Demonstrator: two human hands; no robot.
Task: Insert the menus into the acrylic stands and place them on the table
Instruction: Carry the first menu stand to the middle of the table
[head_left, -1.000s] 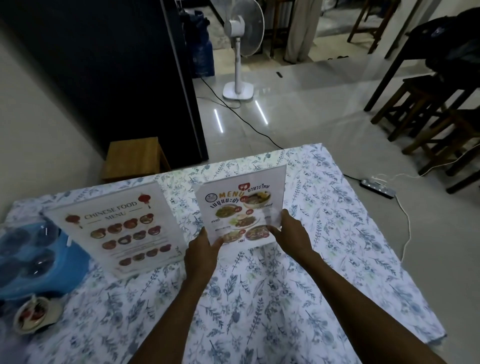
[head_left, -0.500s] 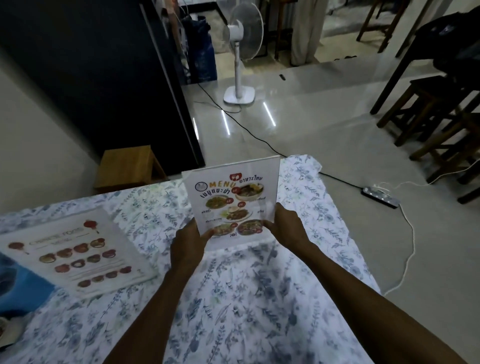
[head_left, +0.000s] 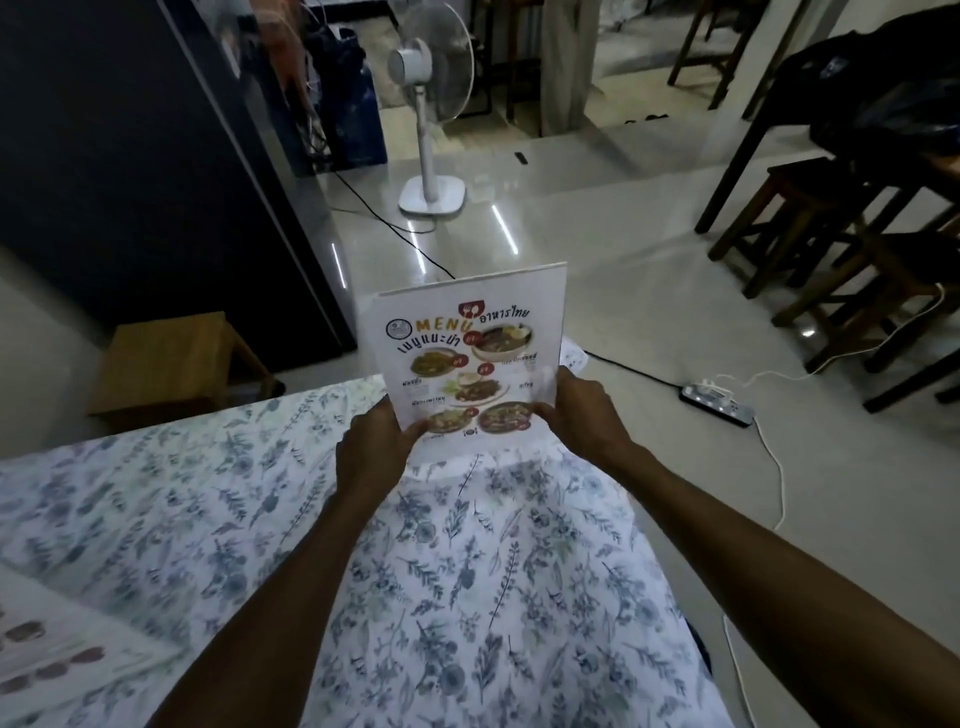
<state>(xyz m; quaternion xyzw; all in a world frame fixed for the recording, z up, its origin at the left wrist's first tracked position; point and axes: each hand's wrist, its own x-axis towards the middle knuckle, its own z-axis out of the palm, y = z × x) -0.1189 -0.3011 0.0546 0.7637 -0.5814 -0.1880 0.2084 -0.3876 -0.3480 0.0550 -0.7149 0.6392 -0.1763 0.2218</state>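
Second menu (head_left: 62, 654) cut off at lower-left edge, blurred; left hand (head_left: 371, 449) hides held menu's (head_left: 462, 358) lower corner

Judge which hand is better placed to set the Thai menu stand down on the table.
Neither clearly: left hand and right hand grip opposite bottom corners of the Thai menu stand, held upright at the floral tablecloth far edge. Lowering with both looks safest.

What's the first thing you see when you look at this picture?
The bright menu in the middle jumps out, held upright at the table's far edge by the left hand and right hand. Below it spreads the flowery tablecloth. Behind, a white fan stands on the shiny floor.
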